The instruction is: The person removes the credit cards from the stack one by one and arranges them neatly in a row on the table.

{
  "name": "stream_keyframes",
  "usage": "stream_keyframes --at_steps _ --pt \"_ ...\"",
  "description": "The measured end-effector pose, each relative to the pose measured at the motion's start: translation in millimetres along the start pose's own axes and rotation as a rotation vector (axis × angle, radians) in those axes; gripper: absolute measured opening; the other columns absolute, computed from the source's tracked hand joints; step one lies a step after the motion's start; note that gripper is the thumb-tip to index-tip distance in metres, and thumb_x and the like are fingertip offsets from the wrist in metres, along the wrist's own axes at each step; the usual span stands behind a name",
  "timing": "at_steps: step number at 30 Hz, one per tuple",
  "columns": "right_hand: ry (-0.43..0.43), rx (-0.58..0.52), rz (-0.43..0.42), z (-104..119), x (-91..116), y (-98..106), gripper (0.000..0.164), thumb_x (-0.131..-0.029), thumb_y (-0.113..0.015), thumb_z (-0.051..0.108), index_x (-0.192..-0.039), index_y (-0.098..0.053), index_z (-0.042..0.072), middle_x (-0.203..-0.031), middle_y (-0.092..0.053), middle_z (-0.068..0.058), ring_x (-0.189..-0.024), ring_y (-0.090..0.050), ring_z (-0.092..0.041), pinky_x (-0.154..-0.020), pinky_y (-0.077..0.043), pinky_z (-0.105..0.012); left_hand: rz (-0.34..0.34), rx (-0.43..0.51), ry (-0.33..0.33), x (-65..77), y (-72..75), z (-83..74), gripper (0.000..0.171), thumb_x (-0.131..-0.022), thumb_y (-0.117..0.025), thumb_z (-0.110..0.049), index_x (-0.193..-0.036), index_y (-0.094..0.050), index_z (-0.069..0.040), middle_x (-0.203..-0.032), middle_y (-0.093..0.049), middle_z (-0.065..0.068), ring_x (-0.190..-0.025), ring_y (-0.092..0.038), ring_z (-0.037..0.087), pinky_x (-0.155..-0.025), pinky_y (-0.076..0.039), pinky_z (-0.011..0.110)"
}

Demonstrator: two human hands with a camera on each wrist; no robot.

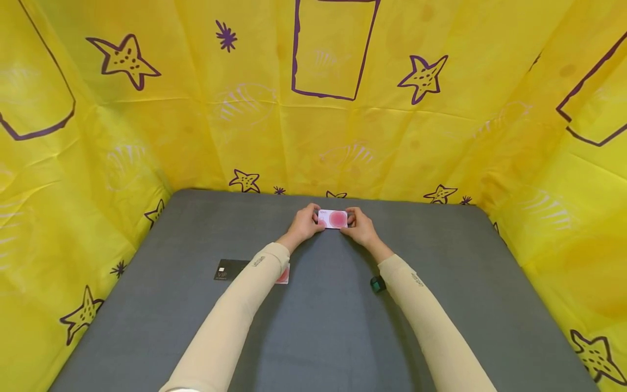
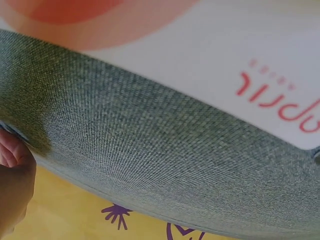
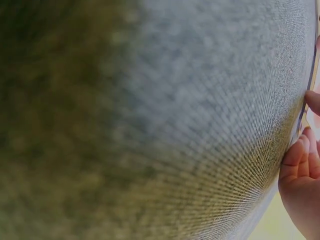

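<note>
Out ahead near the far side of the table, a small white card (image 1: 333, 219) with a pink-red circle is held level between two hands. My left hand (image 1: 305, 223) pinches its left end and my right hand (image 1: 361, 226) pinches its right end, thumbs at the near corners. Under my left forearm lie a black card (image 1: 230, 270) marked VIP and a white-and-red card (image 1: 283, 275), both partly covered by the sleeve. Close up in the left wrist view is a white card (image 2: 210, 65) with red lettering and an orange-red circle.
A grey cloth-covered table (image 1: 313, 326) fills the middle. Yellow fabric (image 1: 343, 136) with purple starfish drawings stands behind it and on both sides. Beside the right sleeve is a small dark object (image 1: 377, 283) with a green face.
</note>
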State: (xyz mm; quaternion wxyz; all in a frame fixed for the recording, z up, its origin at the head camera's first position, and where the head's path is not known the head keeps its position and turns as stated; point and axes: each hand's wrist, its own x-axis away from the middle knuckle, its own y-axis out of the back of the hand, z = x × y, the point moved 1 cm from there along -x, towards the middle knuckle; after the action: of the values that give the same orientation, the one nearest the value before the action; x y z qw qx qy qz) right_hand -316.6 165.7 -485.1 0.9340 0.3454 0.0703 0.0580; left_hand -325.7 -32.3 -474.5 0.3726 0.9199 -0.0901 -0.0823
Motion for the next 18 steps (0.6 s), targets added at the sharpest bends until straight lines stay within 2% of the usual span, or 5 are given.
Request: stream_keyframes --at_steps 10,18 --pt "0.003 -0.007 0.006 3 9 2 0.056 -0.08 -0.078 0.006 -0.127 -0.047 0.001 -0.096 -0.057 -0.016 -0.075 -0.049 -0.022 -0.07 -0.041 -0.029 0.02 0.0 -0.004 5.9 1.4 -2.4 0.054 -0.079 -0.081 -0.006 -0.125 -0.052 -0.002 -0.09 -0.059 0.009 -0.077 -0.055 0.021 -0.078 -0.049 0.031" --pt "0.02 -0.032 0.007 5 16 3 0.057 -0.08 -0.079 0.007 -0.126 -0.047 0.001 -0.095 -0.057 -0.015 -0.074 -0.049 -0.021 -0.07 -0.041 -0.029 0.026 -0.01 -0.053 13.9 6.9 -3.2 0.054 -0.078 -0.082 -0.006 -0.122 -0.053 -0.001 -0.089 -0.059 0.01 -0.075 -0.054 0.02 -0.076 -0.048 0.031"
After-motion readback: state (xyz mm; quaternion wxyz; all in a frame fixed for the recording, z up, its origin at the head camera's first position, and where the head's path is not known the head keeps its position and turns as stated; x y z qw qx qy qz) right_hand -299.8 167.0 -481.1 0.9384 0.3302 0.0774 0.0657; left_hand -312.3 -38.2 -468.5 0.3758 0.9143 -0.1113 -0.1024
